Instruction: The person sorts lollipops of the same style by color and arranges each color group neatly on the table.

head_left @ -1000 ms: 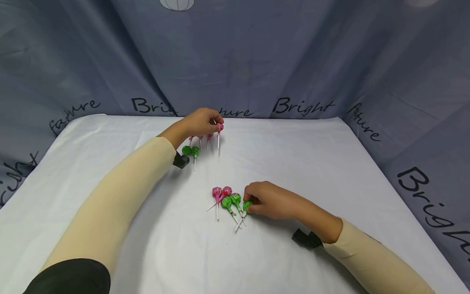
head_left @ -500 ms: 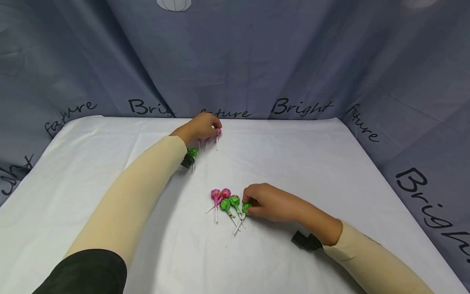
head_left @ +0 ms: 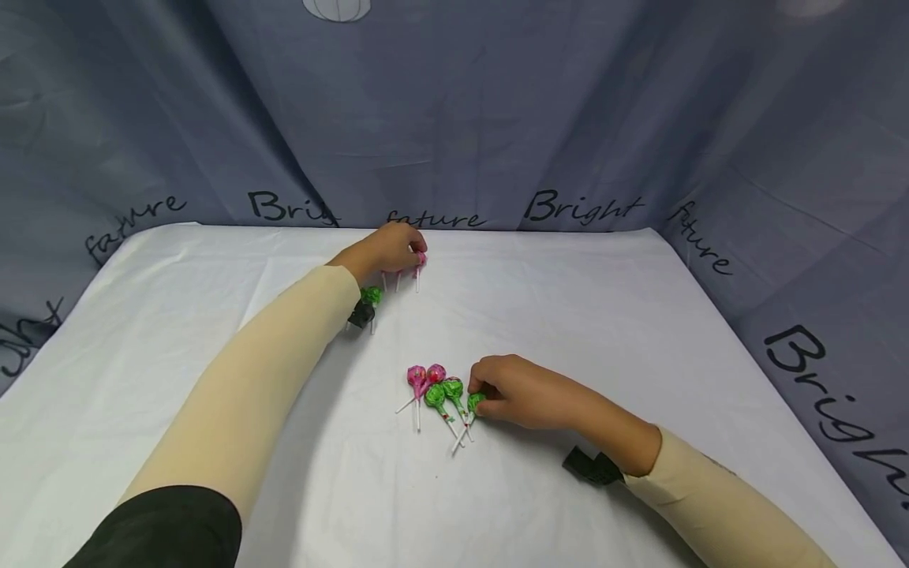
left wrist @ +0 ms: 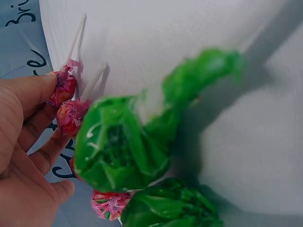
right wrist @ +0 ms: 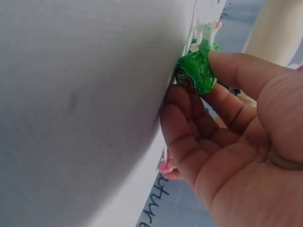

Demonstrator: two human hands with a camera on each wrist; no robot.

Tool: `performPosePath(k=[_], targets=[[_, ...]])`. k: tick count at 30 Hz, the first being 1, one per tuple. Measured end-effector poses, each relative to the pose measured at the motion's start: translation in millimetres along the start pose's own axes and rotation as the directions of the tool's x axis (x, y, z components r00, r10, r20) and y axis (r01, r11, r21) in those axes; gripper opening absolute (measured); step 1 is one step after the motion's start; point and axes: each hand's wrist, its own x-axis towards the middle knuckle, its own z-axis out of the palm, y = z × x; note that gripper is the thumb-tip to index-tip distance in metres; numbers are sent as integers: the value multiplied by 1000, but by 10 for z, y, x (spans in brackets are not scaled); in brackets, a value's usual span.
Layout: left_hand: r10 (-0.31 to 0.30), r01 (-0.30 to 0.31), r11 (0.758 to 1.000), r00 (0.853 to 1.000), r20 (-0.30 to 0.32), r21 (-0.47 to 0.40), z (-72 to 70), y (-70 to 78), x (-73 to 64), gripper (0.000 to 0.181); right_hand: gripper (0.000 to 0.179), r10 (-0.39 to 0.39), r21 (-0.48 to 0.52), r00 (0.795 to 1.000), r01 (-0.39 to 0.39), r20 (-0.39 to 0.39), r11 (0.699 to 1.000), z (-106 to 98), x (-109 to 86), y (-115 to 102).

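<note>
At the far side of the table my left hand (head_left: 387,248) pinches the wrapped head of a pink lollipop (left wrist: 65,87) between thumb and fingers, its white stick pointing toward me. More pink lollipops (left wrist: 73,116) lie in a row beside it, partly hidden by the hand. Two green lollipops (head_left: 372,295) lie just nearer, under the left wrist. My right hand (head_left: 533,390) pinches a green lollipop (right wrist: 196,73) by its head, low over the cloth. Left of it are two more green lollipops (head_left: 435,396) and two pink lollipops (head_left: 416,375), bunched together with sticks crossing.
A white cloth (head_left: 604,315) covers the table. Grey curtains (head_left: 454,118) with black lettering hang behind and at the sides. A black wrist camera (head_left: 592,465) sits under the right wrist, and another black camera (head_left: 362,315) overlaps the far green lollipops.
The left hand has come down slightly with the pink lollipop, bringing it level with the row, and its wrist has shifted right over the green lollipops. The right hand has stayed in place.
</note>
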Motion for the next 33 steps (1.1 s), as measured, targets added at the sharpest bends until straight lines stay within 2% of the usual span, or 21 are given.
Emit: performPosePath(k=[17,24,27,33], targets=[[-41,42,997,999,13,-59,2,-42,17,30,9,4,0,1000,-4,-1,1000,8,-16,24],[-32,32,996,999,-3,-83,-29,-61,-41,31,9,2,-3,1000,-2,0,1000,7,-8,10],[-7,6,997,1000,-14,-83,-36,-74,-55,33,8,-4,-4,1000,4,0,1000,7,-7,9],[114,-115,993,990,-80,-17,-69,-63,-155,33,8,-6,-7,1000,6,-1,1000,4,-8,6]])
